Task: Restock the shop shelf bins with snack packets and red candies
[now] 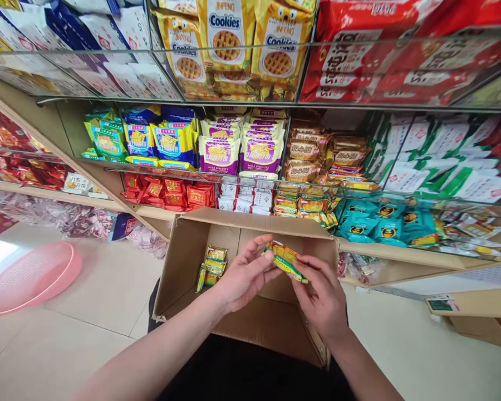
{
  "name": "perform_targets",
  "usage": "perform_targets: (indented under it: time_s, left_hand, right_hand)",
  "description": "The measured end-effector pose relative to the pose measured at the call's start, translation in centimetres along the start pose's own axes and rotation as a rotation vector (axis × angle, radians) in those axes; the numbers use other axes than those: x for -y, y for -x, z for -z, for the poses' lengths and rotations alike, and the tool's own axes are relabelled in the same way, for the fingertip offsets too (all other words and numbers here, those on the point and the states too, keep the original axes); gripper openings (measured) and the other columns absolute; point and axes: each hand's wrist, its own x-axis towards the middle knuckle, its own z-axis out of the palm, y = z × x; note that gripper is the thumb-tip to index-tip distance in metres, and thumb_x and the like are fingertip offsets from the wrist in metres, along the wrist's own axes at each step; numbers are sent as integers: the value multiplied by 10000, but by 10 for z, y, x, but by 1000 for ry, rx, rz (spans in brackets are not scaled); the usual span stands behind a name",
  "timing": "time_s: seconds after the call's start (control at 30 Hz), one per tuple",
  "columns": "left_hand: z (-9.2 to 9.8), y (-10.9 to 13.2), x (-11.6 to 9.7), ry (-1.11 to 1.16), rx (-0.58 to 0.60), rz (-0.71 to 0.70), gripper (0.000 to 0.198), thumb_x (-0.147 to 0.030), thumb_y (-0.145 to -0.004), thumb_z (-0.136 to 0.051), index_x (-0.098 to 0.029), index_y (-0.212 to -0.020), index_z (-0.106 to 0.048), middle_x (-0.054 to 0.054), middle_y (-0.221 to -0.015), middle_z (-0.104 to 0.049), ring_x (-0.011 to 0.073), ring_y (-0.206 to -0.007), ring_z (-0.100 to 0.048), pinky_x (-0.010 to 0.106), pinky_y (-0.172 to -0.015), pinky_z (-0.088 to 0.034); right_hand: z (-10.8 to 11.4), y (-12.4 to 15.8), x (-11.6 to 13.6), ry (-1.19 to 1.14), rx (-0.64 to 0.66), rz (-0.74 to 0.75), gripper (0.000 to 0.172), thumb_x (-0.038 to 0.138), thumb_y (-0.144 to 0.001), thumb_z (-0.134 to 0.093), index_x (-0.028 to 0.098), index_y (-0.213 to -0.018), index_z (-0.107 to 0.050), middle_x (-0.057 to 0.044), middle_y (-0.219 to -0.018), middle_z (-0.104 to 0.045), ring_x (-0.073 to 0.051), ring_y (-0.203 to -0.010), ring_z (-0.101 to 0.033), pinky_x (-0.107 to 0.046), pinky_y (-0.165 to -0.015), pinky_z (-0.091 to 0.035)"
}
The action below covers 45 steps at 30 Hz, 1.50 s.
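Observation:
My left hand (244,275) and my right hand (321,298) together hold a small stack of yellow-green snack packets (284,259) above an open cardboard box (183,262) that rests on my lap. The left fingers pinch the stack's left end, the right fingers grip its lower right end. Inside the box, at its far left corner, lie a few more of the same yellow-green packets (212,267). The rest of the box floor is bare brown cardboard.
Shelves of packaged biscuits and snacks rise right behind the box, fronted by clear dividers (275,184). A shelf compartment with similar yellow packets (304,203) sits just beyond the box. A pink plastic basket (29,275) lies on the tiled floor at left.

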Motion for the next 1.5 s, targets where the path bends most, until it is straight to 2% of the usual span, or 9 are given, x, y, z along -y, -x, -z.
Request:
perform_targets:
  time_s: [0.1, 0.2, 0.33, 0.53, 0.7, 0.87, 1.17, 1.37, 1.5]
  left_hand:
    - [-3, 0, 0, -48, -40, -49, 294, -143, -739, -598, -220, -1003, -493, 30, -1095, -569, 138, -943, -571, 321, -870, -418]
    - [-2, 1, 0, -102, -37, -96, 291, -111, -736, -592, -218, -990, -498, 34, -1174, -529, 133, -946, -562, 294, -845, -429]
    - [-2, 3, 2, -144, 15, -110, 366, -119, -738, -594, -249, -1059, -477, 37, -1196, -520, 141, -974, -548, 293, -855, -420]
    - [-1, 1, 4, -302, 20, -49, 433, -197, -732, -611, -267, -1122, -437, 55, -1165, -545, 173, -983, -550, 326, -853, -425]
    - [10, -20, -22, -1107, 56, -379, 340, -281, -773, -541, -214, -1104, -499, 72, -1168, -523, 194, -1105, -452, 334, -958, -339]
    - [23, -60, -62, -1953, -191, -477, 293, -336, -843, -369, -154, -927, -583, 95, -946, -593, 209, -914, -541, 321, -812, -404]
    - [26, -88, -65, -2159, 10, -15, 487, -505, -830, -252, -192, -881, -622, 89, -862, -649, 229, -815, -586, 310, -695, -406]
    - [29, -79, -61, -2158, -54, -65, 485, -487, -839, -224, -207, -876, -619, 85, -894, -643, 235, -862, -577, 330, -712, -409]
    - [29, -81, -62, -2146, -75, -67, 431, -457, -836, -263, -218, -850, -621, 68, -925, -646, 218, -871, -578, 320, -730, -407]
  right_hand:
    - [1, 4, 6, -14, 61, 25, 327, 125, -737, -545, 260, -1033, -577, -74, -1115, -496, -210, -993, -523, -397, -833, -467]
    - [-4, 7, 12, -291, 17, -289, 411, 210, -748, -561, 253, -1149, -482, -100, -1196, -438, -216, -996, -522, -375, -766, -502]
    - [-14, 4, 11, -653, -9, -708, 425, 308, -722, -610, 250, -1116, -462, -50, -1014, -560, -179, -853, -565, -291, -600, -525]
    - [-12, 3, 5, -791, 44, -840, 266, 318, -669, -665, 210, -876, -538, 4, -810, -606, -129, -724, -559, -229, -552, -478]
    - [30, -6, -19, -646, -237, -831, 363, 339, -620, -696, 203, -911, -528, -10, -819, -615, -133, -655, -576, -227, -485, -465]
    - [64, -25, -78, -599, -495, -904, 433, 354, -560, -721, 219, -893, -479, 7, -860, -616, -103, -551, -590, -192, -431, -430]
    - [11, -93, -147, -597, -295, -824, 544, 324, -473, -724, 199, -941, -477, 7, -839, -607, -107, -568, -596, -191, -451, -429]
    - [-27, -127, -152, -470, 98, -646, 413, 401, -580, -641, 169, -888, -495, -84, -989, -614, -142, -583, -612, -222, -422, -425]
    - [-40, -135, -159, -267, 288, -537, 369, 454, -660, -579, 146, -859, -548, -86, -822, -656, -174, -563, -610, -243, -406, -417]
